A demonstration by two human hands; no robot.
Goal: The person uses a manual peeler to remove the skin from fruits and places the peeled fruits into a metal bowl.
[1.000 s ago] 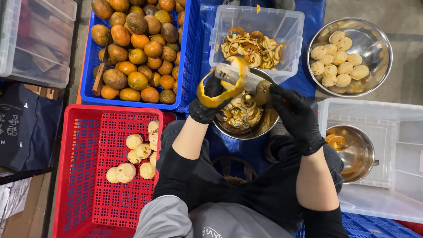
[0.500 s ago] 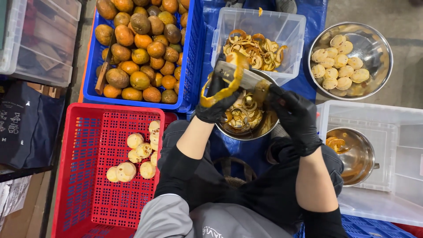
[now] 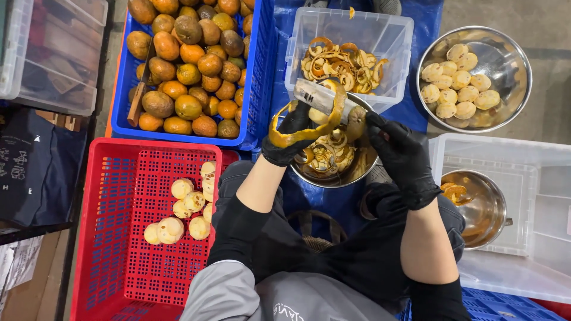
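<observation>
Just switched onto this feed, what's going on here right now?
A person in black gloves is peeling a fruit over a steel bowl of peelings in their lap. The left hand grips the fruit, with a long orange peel strip curling off it, while the right hand works a knife against it. Unpeeled fruit fill the blue crate; pale peeled ones lie in the red crate and the round steel bowl.

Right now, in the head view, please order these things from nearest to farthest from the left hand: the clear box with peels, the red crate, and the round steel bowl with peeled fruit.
Measured from the left hand:
1. Clear box with peels, just above the hand.
2. Red crate, lower left.
3. Round steel bowl with peeled fruit, far at the upper right.
</observation>
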